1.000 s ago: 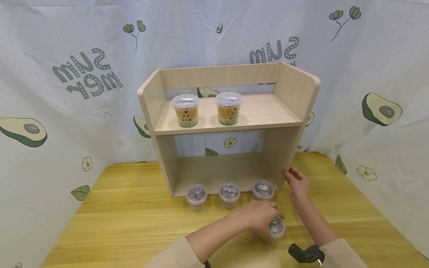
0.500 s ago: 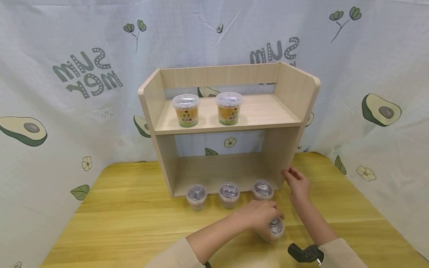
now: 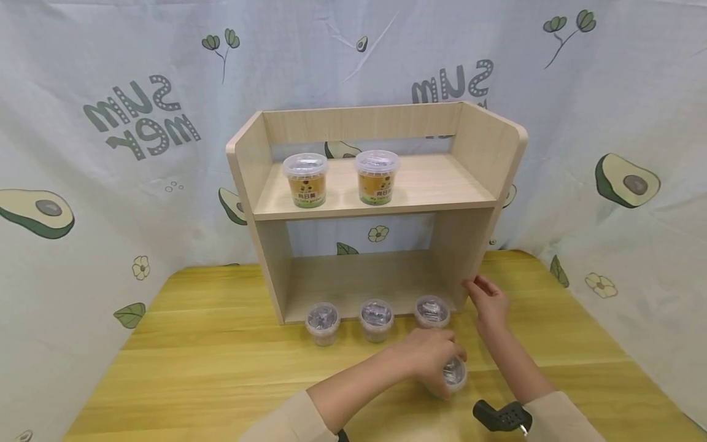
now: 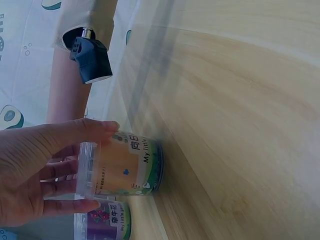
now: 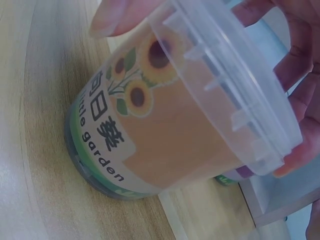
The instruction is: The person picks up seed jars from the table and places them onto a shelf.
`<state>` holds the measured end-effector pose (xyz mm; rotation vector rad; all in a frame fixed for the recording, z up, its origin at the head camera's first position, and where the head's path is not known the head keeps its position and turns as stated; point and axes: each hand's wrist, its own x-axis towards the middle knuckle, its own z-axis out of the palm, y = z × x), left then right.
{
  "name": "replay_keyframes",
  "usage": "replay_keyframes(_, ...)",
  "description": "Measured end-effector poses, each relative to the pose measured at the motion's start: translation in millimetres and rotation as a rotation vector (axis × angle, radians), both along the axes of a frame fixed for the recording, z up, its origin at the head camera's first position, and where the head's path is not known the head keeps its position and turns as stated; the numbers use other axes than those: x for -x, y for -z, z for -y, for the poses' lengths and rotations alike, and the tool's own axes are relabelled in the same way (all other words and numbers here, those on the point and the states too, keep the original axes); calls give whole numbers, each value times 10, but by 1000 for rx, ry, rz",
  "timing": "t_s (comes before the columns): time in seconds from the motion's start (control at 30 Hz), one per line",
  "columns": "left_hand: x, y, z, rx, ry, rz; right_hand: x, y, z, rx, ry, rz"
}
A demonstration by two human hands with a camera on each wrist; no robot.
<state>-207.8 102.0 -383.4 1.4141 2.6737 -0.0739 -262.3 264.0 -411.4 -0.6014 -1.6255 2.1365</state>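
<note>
In the head view, my left hand (image 3: 433, 359) grips a clear lidded seed cup (image 3: 455, 372) near the front right of the table. The left wrist view shows thumb and fingers around the lid and upper side of this upright seed cup (image 4: 122, 165), with its orange sunflower label. Close up, the right wrist view shows the same seed cup (image 5: 165, 115) standing on the wood. My right hand (image 3: 490, 307) holds the lower front edge of the right side panel of a two-tier wooden shelf (image 3: 375, 212); its far fingers are partly hidden.
Two sunflower seed cups, a left one (image 3: 306, 181) and a right one (image 3: 377, 178), stand on the upper tier. Three more stand along the shelf's front: left cup (image 3: 323, 325), middle cup (image 3: 377, 322), right cup (image 3: 432, 312). A patterned cloth (image 3: 138, 55) hangs behind the table (image 3: 193, 368).
</note>
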Motion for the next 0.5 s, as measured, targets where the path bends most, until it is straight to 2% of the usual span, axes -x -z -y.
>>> replay_keyframes(0.5,-4,-6,4,7,24,-17,11,-2,-2,33,7,-29)
